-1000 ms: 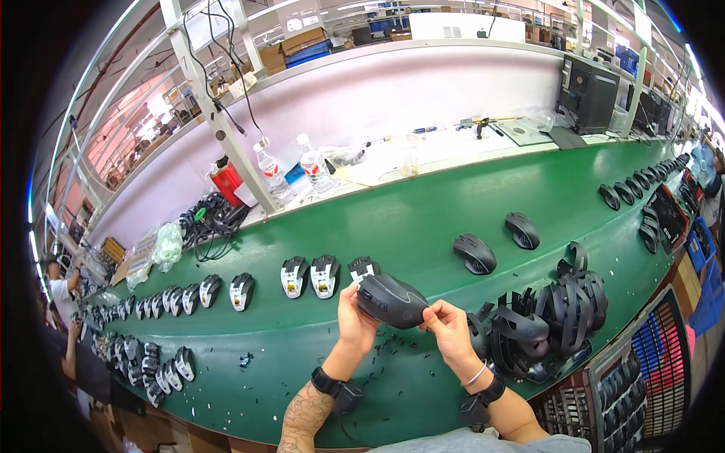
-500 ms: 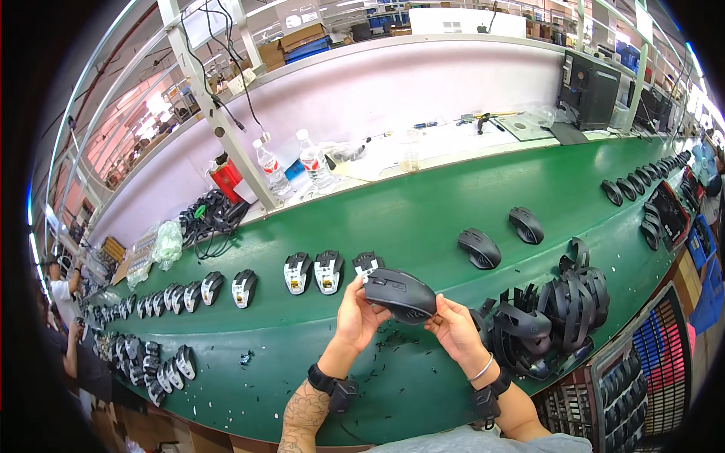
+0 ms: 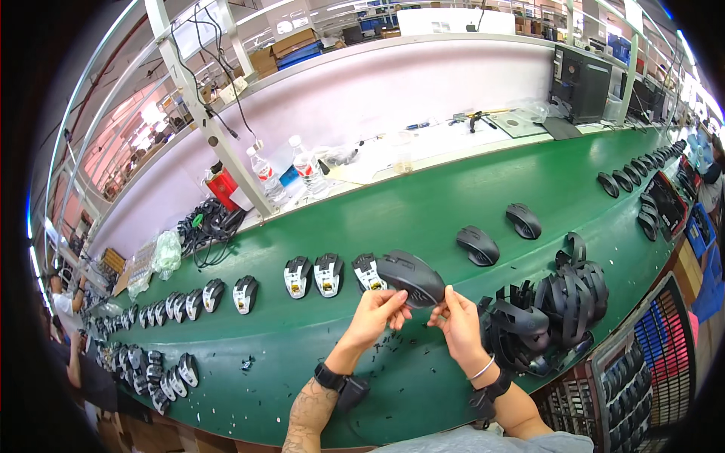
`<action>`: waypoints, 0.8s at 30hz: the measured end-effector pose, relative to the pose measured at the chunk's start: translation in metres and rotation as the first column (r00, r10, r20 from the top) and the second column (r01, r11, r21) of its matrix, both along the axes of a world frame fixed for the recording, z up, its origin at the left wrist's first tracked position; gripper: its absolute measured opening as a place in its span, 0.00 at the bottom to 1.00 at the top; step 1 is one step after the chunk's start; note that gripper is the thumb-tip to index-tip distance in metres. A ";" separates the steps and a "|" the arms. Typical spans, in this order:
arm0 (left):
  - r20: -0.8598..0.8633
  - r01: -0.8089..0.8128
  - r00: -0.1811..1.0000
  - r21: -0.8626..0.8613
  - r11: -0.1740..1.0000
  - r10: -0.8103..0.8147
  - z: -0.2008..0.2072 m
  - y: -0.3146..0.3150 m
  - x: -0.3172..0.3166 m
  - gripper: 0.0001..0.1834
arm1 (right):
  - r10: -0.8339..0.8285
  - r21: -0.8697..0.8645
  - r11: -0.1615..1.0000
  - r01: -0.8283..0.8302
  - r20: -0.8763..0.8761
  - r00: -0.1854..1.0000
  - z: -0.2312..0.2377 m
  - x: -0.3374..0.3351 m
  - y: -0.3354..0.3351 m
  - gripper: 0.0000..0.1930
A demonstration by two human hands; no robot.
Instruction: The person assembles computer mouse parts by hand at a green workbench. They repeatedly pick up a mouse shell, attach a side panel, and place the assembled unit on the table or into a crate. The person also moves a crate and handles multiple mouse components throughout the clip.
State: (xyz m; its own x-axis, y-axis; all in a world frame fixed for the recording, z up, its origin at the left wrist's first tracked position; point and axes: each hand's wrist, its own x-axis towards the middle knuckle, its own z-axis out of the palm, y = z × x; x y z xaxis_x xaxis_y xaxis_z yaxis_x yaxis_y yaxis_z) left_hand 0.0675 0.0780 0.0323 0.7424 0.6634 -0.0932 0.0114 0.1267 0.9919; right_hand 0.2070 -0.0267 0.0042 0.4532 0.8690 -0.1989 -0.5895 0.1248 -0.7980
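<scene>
A black computer mouse (image 3: 411, 275) is held up over the green bench (image 3: 317, 226), its dark top shell facing me. My left hand (image 3: 376, 315) is closed at its lower left edge, the thumb against the shell and the fingers curled below. The mouse's right end is pinched by my right hand (image 3: 461, 325). Partly hidden behind it stands a mouse body with a white inside (image 3: 367, 270); two similar opened mice, including one nearby (image 3: 328, 275), are to its left. Two closed black mice, the nearer one (image 3: 477, 246) and a farther one (image 3: 523, 220), lie to the right.
A pile of black shell parts (image 3: 559, 317) lies at my right, beside a black crate (image 3: 627, 377). Rows of opened mice (image 3: 181, 306) run to the left. Small black scraps (image 3: 393, 343) litter the bench. Bottles (image 3: 307, 166) and cables (image 3: 211, 220) are at the back.
My left hand has shifted from the mouse's left end to its lower edge. The mouse has moved slightly away from me, while my right hand keeps its pinch.
</scene>
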 end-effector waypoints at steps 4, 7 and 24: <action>-0.084 0.134 0.987 -0.021 0.991 -0.136 -0.031 0.046 0.034 0.18 | -0.027 0.058 0.998 0.010 0.296 0.955 -0.002 -0.035 -0.010 0.19; -0.269 0.205 0.945 0.042 0.978 -0.186 -0.060 0.073 0.062 0.19 | 0.011 0.125 0.988 -0.086 0.508 0.861 0.002 -0.058 -0.020 0.19; -0.420 0.511 0.859 0.736 0.445 -0.292 -0.048 -0.002 0.073 0.18 | -0.358 0.449 0.882 -0.142 0.835 0.418 0.006 -0.052 -0.024 0.12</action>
